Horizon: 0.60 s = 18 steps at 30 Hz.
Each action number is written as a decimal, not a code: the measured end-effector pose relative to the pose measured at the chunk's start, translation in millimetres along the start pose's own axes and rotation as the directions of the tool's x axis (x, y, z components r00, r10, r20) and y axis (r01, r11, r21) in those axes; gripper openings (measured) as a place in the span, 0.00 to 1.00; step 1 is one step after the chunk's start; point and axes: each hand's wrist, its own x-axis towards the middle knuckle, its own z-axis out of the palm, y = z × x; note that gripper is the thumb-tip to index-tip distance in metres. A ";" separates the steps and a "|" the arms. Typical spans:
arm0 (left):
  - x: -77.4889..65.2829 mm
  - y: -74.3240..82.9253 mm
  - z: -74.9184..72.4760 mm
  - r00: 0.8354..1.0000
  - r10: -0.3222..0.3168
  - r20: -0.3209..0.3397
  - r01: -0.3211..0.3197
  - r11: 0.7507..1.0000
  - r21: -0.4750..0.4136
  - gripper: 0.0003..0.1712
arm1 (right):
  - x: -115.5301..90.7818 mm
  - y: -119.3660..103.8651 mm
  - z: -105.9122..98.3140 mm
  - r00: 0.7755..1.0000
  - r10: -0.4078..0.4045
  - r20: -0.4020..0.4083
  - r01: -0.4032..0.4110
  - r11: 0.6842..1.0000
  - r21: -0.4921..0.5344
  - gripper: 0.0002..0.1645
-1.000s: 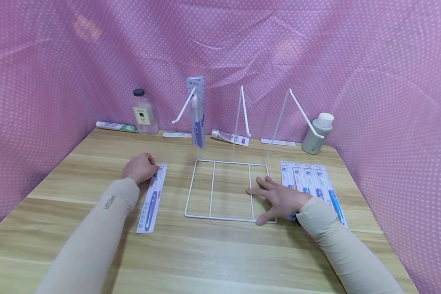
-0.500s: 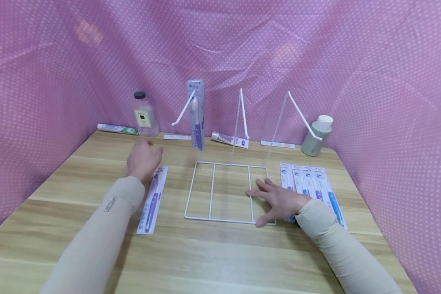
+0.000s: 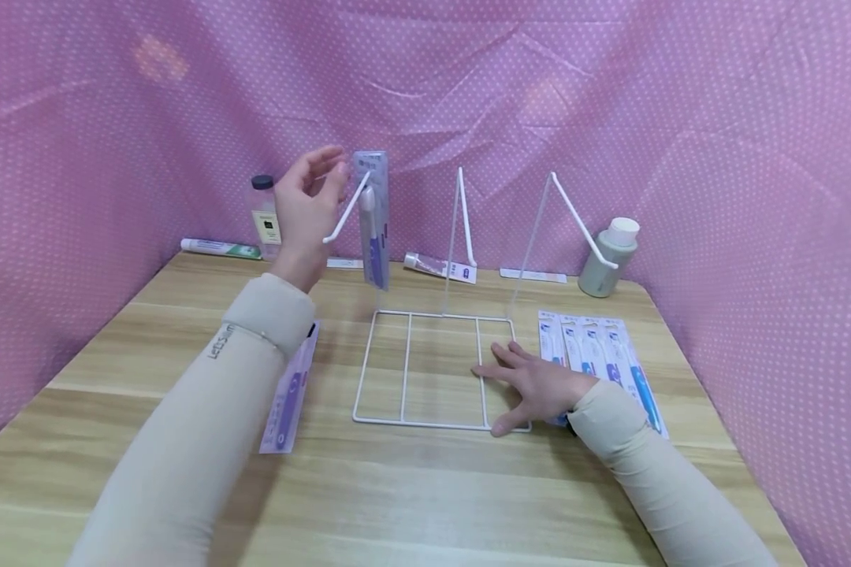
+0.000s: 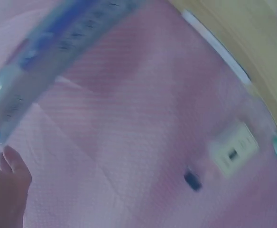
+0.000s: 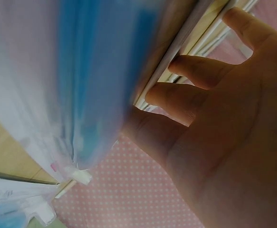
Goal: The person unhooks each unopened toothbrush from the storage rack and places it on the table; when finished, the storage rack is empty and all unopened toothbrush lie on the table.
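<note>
My left hand [image 3: 310, 206] is raised beside the left hook of a white wire rack [image 3: 406, 370], its fingers loosely bent. Just right of the fingertips hangs a packaged toothbrush [image 3: 374, 228] with a purple handle. In the left wrist view the fingertips lie close to the end of this toothbrush pack [image 4: 39, 61]; whether they touch I cannot tell. My right hand [image 3: 539, 384] rests with spread fingers on the right side of the rack's base. Another packaged purple toothbrush [image 3: 288, 402] lies on the table below my left forearm, its upper end partly hidden by the sleeve.
Several packaged toothbrushes [image 3: 596, 346] lie fanned at the right, partly under my right wrist. Along the back stand a black-capped bottle [image 3: 265, 224] and a grey-green bottle [image 3: 607, 264], with toothpaste tubes [image 3: 440, 268] lying between and beside them. A pink dotted curtain [image 3: 425, 79] encloses the table.
My left hand has left the toothbrush pack on the table, rising forward and right to the pack hanging on the left hook. My right hand has stayed on the rack's base.
</note>
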 end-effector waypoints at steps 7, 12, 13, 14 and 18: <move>3.9 2.9 4.7 0.985 -0.173 0.026 0.174 0.948 -0.267 0.19 | 1.2 -1.6 -1.3 1.000 0.008 0.013 -0.009 1.000 0.009 0.61; 5.7 -4.6 4.6 0.982 -0.183 0.037 0.187 0.972 -0.144 0.19 | 1.0 -1.7 -0.9 1.000 0.012 0.016 -0.012 1.000 0.010 0.61; 5.8 -5.3 4.6 0.983 -0.179 0.035 0.182 0.975 -0.125 0.18 | 1.1 -1.8 -0.8 1.000 0.011 0.015 -0.011 1.000 0.010 0.61; 5.8 -5.8 4.5 0.984 -0.174 0.033 0.176 0.978 -0.111 0.18 | 1.0 -1.8 -0.8 1.000 0.010 0.014 -0.010 1.000 0.011 0.61; 6.2 -6.0 5.5 0.987 -0.155 0.039 0.158 0.983 -0.092 0.16 | 0.5 -1.3 -0.7 1.000 0.016 0.012 -0.016 1.000 0.014 0.61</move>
